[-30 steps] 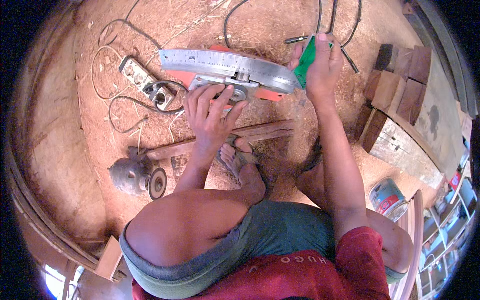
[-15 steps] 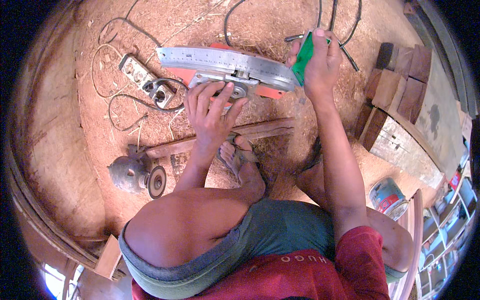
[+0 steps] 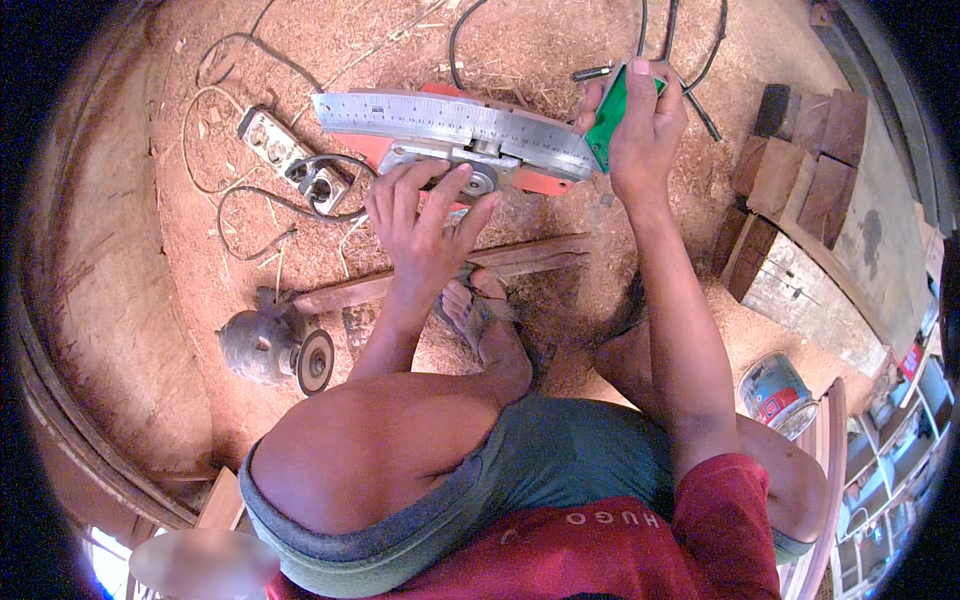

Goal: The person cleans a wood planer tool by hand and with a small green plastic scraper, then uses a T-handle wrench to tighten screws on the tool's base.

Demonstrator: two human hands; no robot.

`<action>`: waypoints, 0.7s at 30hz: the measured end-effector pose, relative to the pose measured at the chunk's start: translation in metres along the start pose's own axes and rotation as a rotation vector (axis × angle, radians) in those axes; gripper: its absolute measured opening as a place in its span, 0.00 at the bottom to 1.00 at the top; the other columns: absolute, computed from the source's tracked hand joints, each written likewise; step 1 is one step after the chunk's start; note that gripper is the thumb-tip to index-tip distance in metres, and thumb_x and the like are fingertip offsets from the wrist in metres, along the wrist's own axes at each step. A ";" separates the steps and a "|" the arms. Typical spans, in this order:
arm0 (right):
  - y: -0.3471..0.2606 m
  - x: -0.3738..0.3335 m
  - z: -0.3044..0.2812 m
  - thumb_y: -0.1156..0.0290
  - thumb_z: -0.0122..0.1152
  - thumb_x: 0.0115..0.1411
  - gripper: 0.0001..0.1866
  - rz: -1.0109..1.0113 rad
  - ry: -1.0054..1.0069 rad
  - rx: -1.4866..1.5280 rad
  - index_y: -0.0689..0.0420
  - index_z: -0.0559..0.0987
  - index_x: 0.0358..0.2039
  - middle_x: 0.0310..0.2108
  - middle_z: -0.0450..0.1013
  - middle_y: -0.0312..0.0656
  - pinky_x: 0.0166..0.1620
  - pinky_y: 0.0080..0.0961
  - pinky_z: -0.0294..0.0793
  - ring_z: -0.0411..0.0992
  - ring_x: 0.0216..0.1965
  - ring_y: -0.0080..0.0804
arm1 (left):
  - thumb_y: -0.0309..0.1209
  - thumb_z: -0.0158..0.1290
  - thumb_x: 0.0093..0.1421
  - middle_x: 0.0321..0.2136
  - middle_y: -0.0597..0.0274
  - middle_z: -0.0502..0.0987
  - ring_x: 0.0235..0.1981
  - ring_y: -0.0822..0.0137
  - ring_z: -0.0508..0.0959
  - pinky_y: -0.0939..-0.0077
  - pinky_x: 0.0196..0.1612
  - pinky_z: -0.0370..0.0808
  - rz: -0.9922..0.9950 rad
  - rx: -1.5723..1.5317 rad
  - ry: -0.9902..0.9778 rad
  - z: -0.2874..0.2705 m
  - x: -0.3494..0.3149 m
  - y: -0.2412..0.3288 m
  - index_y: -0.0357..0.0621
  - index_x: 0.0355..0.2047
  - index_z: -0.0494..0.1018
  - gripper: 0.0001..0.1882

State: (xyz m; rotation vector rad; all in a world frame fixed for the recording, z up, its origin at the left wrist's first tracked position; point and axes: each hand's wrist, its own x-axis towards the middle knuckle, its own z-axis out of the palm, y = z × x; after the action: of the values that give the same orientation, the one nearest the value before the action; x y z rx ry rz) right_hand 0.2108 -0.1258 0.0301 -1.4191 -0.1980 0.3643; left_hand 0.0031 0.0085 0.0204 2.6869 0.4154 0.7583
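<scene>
With its fingers wrapped round the green handle [image 3: 612, 115], my right hand [image 3: 648, 125] holds a try square. Its long steel ruled blade [image 3: 450, 118] reaches left across an orange and grey power tool [image 3: 535, 180]. My left hand [image 3: 425, 215] is on the near side of that tool, its fingers bent over the metal body beside a round grey part [image 3: 482, 180]. The blade hides much of the tool's far side, and my left fingers cover part of its near side.
A white power strip [image 3: 275, 145] with dark cables lies left on the sawdust floor. Nearer stands a bench grinder [image 3: 260, 345], beside a wooden strip [image 3: 350, 293]. Wood blocks [image 3: 800, 180] are stacked at the right, above a blue bucket [image 3: 775, 385]. A blurred shape [image 3: 205, 563] shows lower left.
A blurred shape has come into view at the lower left. My hands, the try square and the power tool have barely shifted.
</scene>
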 end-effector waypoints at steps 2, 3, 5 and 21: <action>0.000 0.000 0.000 0.57 0.47 0.79 0.16 -0.009 -0.004 -0.008 0.58 0.67 0.41 0.22 0.74 0.47 0.25 0.31 0.77 0.73 0.19 0.32 | 0.46 0.75 0.51 0.45 0.65 0.78 0.49 0.56 0.75 0.55 0.52 0.70 0.008 0.004 0.023 0.001 0.000 -0.001 0.53 0.44 0.83 0.23; 0.001 0.000 -0.001 0.57 0.47 0.79 0.16 -0.022 -0.009 -0.011 0.58 0.67 0.41 0.22 0.74 0.47 0.25 0.31 0.77 0.73 0.19 0.32 | 0.46 0.75 0.51 0.45 0.65 0.78 0.49 0.56 0.75 0.55 0.52 0.70 0.009 0.004 0.023 0.002 0.001 0.000 0.53 0.44 0.83 0.23; 0.002 0.001 -0.001 0.57 0.47 0.79 0.16 -0.034 -0.013 -0.014 0.58 0.67 0.41 0.22 0.74 0.47 0.25 0.31 0.77 0.73 0.19 0.32 | 0.46 0.75 0.50 0.44 0.64 0.78 0.49 0.55 0.75 0.55 0.51 0.70 -0.002 -0.011 0.050 0.003 0.002 0.001 0.53 0.42 0.83 0.22; 0.004 0.003 -0.001 0.57 0.50 0.78 0.16 -0.010 -0.001 0.038 0.58 0.68 0.40 0.21 0.75 0.45 0.23 0.27 0.74 0.74 0.18 0.29 | 0.37 0.76 0.48 0.44 0.69 0.80 0.47 0.60 0.77 0.59 0.50 0.72 0.124 -0.041 -0.101 -0.010 0.014 -0.002 0.49 0.42 0.83 0.21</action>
State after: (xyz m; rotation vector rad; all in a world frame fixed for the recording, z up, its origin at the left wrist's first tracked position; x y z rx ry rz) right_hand 0.2137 -0.1250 0.0261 -1.3800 -0.1981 0.3585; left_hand 0.0086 0.0172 0.0338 2.7178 0.2080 0.6534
